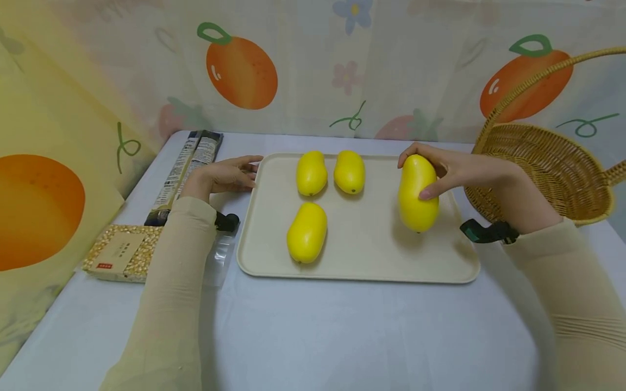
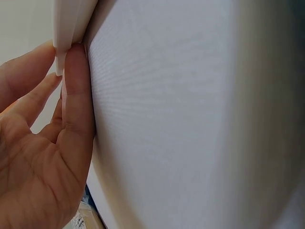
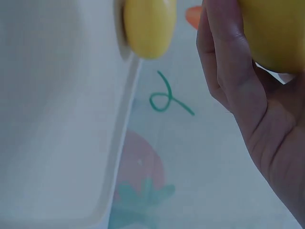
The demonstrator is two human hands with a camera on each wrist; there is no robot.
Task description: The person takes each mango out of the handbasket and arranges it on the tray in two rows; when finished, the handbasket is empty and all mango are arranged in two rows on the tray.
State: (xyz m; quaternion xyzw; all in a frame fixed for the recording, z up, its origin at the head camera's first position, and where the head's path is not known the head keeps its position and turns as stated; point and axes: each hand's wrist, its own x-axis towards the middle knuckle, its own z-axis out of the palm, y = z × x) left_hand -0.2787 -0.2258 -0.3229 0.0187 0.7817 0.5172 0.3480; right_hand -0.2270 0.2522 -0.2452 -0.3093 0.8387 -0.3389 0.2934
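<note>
My right hand (image 1: 457, 167) grips a yellow mango (image 1: 418, 203) between thumb and fingers, holding it over the right part of the beige tray (image 1: 371, 258). A shadow falls on the tray beneath this fruit. Two more mangoes (image 1: 311, 174) lie side by side near the tray's back edge, and another mango (image 1: 307, 233) rests in front of them. At the tray's left rim, my left hand (image 1: 227, 175) pinches the edge; the left wrist view shows the thumb and fingers (image 2: 76, 90) on either side of it. In the right wrist view, the held mango (image 3: 276, 33) is partly cut off.
A wicker basket (image 1: 543, 157) with a tall handle stands right of the tray, behind my right forearm. On the left lie a bag of yellow grains (image 1: 117, 255) and dark, long printed packets (image 1: 181, 168). A fruit-patterned cloth (image 1: 303, 65) hangs behind the white-covered table (image 1: 367, 336).
</note>
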